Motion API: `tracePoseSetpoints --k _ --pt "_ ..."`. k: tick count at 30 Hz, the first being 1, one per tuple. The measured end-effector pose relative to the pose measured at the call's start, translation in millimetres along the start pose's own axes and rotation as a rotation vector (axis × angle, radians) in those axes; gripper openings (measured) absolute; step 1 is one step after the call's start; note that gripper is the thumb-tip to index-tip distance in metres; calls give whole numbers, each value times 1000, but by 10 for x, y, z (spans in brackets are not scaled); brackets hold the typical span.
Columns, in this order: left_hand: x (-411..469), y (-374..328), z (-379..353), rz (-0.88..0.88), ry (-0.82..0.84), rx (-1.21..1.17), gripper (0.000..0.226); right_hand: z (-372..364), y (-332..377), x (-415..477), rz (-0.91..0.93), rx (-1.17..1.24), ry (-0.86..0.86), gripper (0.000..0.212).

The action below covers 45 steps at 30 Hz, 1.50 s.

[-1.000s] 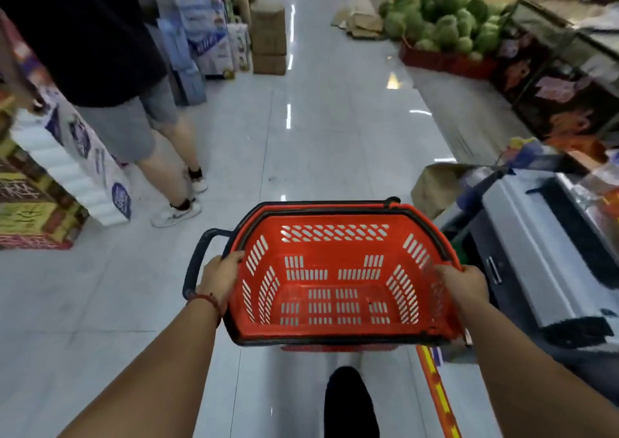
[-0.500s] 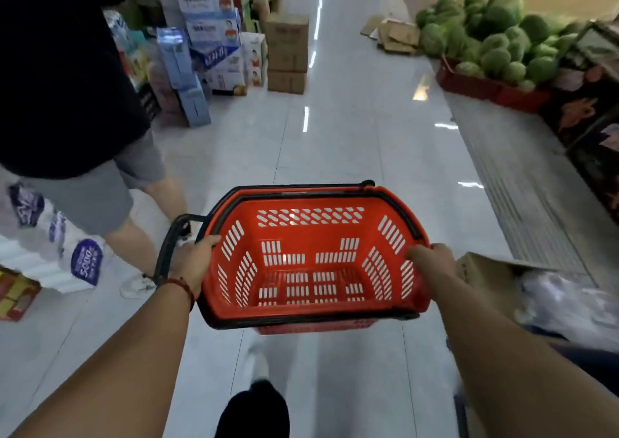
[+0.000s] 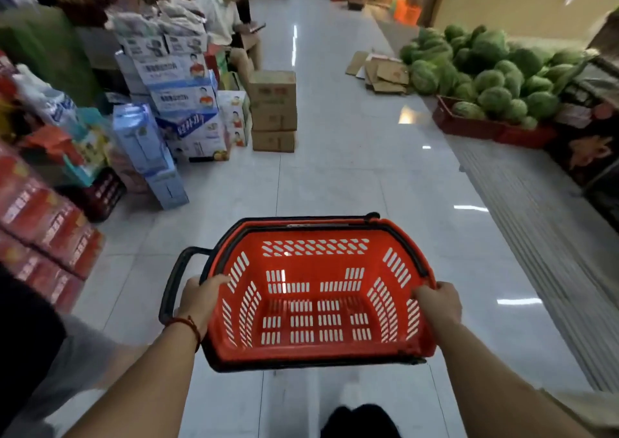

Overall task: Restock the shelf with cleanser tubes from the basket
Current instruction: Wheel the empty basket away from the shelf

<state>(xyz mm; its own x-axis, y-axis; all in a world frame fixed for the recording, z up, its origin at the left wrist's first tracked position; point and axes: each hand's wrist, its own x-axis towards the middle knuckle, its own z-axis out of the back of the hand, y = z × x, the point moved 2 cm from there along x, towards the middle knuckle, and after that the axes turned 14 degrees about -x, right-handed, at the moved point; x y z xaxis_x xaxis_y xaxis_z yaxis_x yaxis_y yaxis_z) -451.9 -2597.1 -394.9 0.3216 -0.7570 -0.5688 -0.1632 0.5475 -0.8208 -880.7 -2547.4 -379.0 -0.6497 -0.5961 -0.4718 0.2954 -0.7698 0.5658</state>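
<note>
Left hand and right hand each grip a side rim of the red shopping basket, held level over the aisle floor; the basket is empty, with no cleanser tubes or target shelf in view. Since a second ago the carrier has walked on: the bystander in black has slipped to the lower-left edge, while the brown carton stack and watermelons in their red crate are closer. Likely still in transit, restocking not begun.
</note>
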Motion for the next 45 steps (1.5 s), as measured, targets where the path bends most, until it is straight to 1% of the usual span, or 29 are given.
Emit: tracePoseSetpoints --k 2,7,9,11,13,16,20,22,24,27,31,35,37,39,40,43,45 --pt "595 -337 -278 -11 4 6 35 -270 494 525 -8 24 8 45" --pt "2384 -967 -985 18 -66 -6 42 -1104 1893 2014 12 6 52 33" --pt "2971 -1236 -1236 46 -113 -15 39 -1424 2454 2596 12 -43 66 38" --pt "3518 -1575 -1475 39 -145 -18 25 -1724 2960 3094 9 -74 83 42" --pt "4074 -1928 -1693 24 -150 -23 14 -2021 3471 3517 7 -83 98 42" --pt "5057 -2246 -1925 21 -144 -40 14 -2543 4101 4199 2 -79 120 48" --pt "6408 -2384 -2178 57 -148 -35 23 -3354 4696 5068 -56 -82 126 57" --pt "7089 -2354 -2315 92 -149 -18 20 -3772 4904 5489 -89 -70 126 59" --pt "7763 -2302 -2477 158 -142 -14 24 -4165 5051 5929 -120 -44 131 60" --pt "8634 -2103 -2657 206 -161 9 26 -4723 5199 6562 -182 -71 162 64" --pt "9497 -1764 -2903 259 -157 17 25 -5306 5212 7286 -212 -137 224 57" --pt "9967 -1377 -3040 280 -160 30 29 -5774 5151 7821 -231 -162 297 55" --pt "10068 -1225 -3068 282 -175 44 27 -5970 5091 7967 -258 -191 337 58" --pt "10176 -1092 -3071 320 -156 83 29 -6112 5036 8081 -273 -224 355 60" --pt "10214 -1044 -3058 346 -137 102 35 -6160 5019 8113 -282 -247 357 61" --pt "10312 -913 -2998 435 -109 134 69 -6274 4967 8193 -308 -288 347 61" --pt "10346 -871 -3003 443 -110 209 69 -6312 4968 8167 -322 -362 298 61"
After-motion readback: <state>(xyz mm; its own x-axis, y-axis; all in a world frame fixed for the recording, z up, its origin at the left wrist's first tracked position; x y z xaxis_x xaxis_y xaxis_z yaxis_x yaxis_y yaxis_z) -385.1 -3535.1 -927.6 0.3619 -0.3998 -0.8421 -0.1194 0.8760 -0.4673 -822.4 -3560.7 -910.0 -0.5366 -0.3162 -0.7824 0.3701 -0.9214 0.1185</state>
